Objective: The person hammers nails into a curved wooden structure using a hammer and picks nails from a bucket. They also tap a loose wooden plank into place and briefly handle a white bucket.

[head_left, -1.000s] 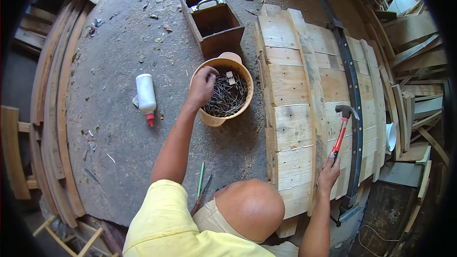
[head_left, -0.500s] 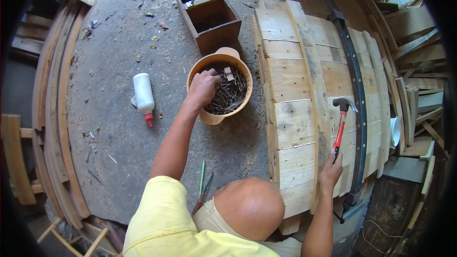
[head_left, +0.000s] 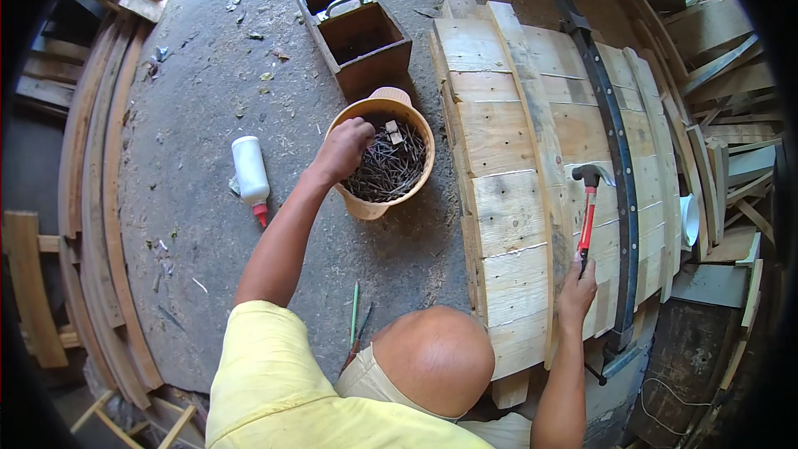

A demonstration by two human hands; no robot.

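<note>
A tan round plastic bowl [head_left: 366,208] full of nails [head_left: 386,173] stands on the concrete floor. My left hand [head_left: 344,151] is over its left rim, fingers curled together; what they may pinch is hidden. Small wood blocks [head_left: 394,130] lie on top of the nails. In my right hand [head_left: 577,293] is a claw hammer [head_left: 588,216] with a red and black handle, gripped low, its head up. The hammer is above a panel of pale wood boards [head_left: 509,212], which carries lengthwise battens and a long dark metal bar clamp [head_left: 622,158].
A wooden tote box [head_left: 374,75] with a metal handle stands beyond the bowl. A white glue bottle [head_left: 250,170] with red tip lies to the left. A green pencil [head_left: 354,309] lies near my knee. Long timbers [head_left: 112,199] line the left; scrap wood [head_left: 740,116] piles up right.
My left hand has drawn slightly left, toward the bowl's rim, with its fingers still curled. My right hand keeps its hold on the hammer. The whole view has shifted a little.
</note>
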